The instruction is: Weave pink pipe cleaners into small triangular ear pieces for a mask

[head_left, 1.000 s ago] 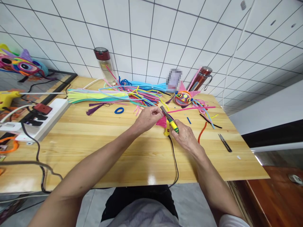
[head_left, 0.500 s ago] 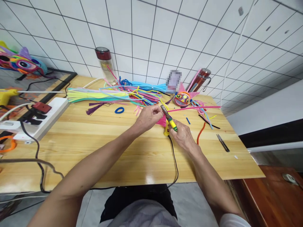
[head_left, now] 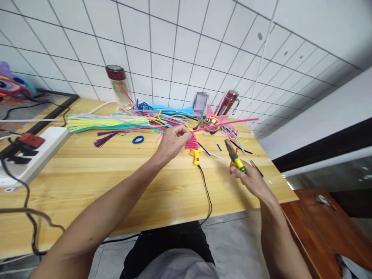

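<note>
1. Left hand [head_left: 171,141], centre of frame: closed in a pinch, thumb + fingertips [head_left: 186,133] meet on the left end of a long pink pipe cleaner [head_left: 225,124]. The rest of the stem runs up and to the right, off the surface [head_left: 116,174].
2. Pink fan piece [head_left: 191,143] hangs right under that pinch, touching the fingertips. Can't tell if it's joined to the stem.
3. Right hand [head_left: 251,180], lower right of centre: closed round the yellow-green handles of the pliers [head_left: 234,155]. Dark nose points up-left, raised over the surface edge, well apart from the pink stem. Can't tell if the nose is parted, too small.
4. Yellow glue gun [head_left: 195,155] lies on the surface just below the fan piece, and its black cord [head_left: 206,186] trails toward the bottom edge.
5. Snips [head_left: 255,167] lie beside the right hand, near the right edge of the surface.
6. Pile of pipe cleaners [head_left: 116,122] in many colours spreads across the back, left of centre. Blue ring [head_left: 138,139] sits in front of it.
7. Fish figure [head_left: 211,122] sits at the back, behind the pink stem.
8. Red-cap bottle [head_left: 117,85] stands by the tiled wall, upper left of centre.
9. White power strip [head_left: 37,149] lies at the far left.
</note>
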Demonstrator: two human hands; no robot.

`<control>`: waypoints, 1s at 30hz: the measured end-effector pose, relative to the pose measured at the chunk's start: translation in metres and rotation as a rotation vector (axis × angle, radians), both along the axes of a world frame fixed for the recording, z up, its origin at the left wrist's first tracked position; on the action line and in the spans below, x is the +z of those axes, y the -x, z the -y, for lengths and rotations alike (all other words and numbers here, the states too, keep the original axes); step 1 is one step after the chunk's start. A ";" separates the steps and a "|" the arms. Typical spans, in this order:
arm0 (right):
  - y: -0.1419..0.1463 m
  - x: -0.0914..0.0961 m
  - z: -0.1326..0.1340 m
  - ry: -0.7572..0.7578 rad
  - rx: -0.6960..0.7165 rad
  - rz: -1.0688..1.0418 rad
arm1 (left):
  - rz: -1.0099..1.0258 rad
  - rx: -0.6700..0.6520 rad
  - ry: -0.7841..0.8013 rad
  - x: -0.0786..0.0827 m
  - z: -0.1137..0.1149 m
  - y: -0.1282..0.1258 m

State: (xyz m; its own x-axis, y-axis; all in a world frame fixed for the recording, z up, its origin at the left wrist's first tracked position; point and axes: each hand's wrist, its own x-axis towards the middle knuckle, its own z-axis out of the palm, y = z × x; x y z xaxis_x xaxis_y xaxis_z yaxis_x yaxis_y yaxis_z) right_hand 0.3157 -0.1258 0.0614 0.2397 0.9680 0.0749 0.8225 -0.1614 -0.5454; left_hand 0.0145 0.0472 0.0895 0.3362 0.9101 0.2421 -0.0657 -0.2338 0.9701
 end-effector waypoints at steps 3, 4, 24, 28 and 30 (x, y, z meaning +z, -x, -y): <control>-0.061 -0.010 0.020 -0.012 -0.258 -0.003 | -0.017 -0.049 -0.017 0.000 0.004 -0.002; -0.081 -0.013 0.025 0.014 -0.339 0.021 | -0.019 -0.043 -0.032 -0.001 0.005 -0.002; -0.047 0.005 -0.008 -0.248 -0.244 -0.211 | 0.044 -0.149 0.017 0.002 0.023 -0.014; 0.059 0.018 -0.033 -0.493 0.019 -0.437 | 0.033 -0.164 -0.007 0.000 0.030 -0.015; 0.094 0.024 -0.044 -0.546 0.038 -0.480 | 0.017 -0.168 -0.022 0.000 0.032 -0.016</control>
